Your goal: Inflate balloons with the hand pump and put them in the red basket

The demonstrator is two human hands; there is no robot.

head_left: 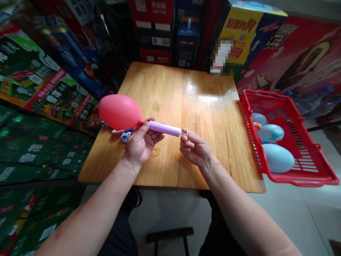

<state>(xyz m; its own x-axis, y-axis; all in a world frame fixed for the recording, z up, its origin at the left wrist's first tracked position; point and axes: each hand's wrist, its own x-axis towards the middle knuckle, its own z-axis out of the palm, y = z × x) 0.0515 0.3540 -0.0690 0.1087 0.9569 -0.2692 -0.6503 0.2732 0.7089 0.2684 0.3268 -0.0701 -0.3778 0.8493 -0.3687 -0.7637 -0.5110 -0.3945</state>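
A red inflated balloon sits on the nozzle end of a purple hand balloon pump, above the wooden table. My left hand is closed around the balloon's neck and the nozzle, thumb on top, with the other fingers under the barrel. At the pump's other end, my right hand grips the white handle, its rod almost fully inside the barrel. Beneath my left hand lie yellow rubber bands. A blue-and-white patterned item lies partly hidden behind that hand.
To the right stands a red plastic basket holding several light-blue balloons. Stacked green cartons line the left side. Boxes border the table's far edge. A dark stool shows below the near edge.
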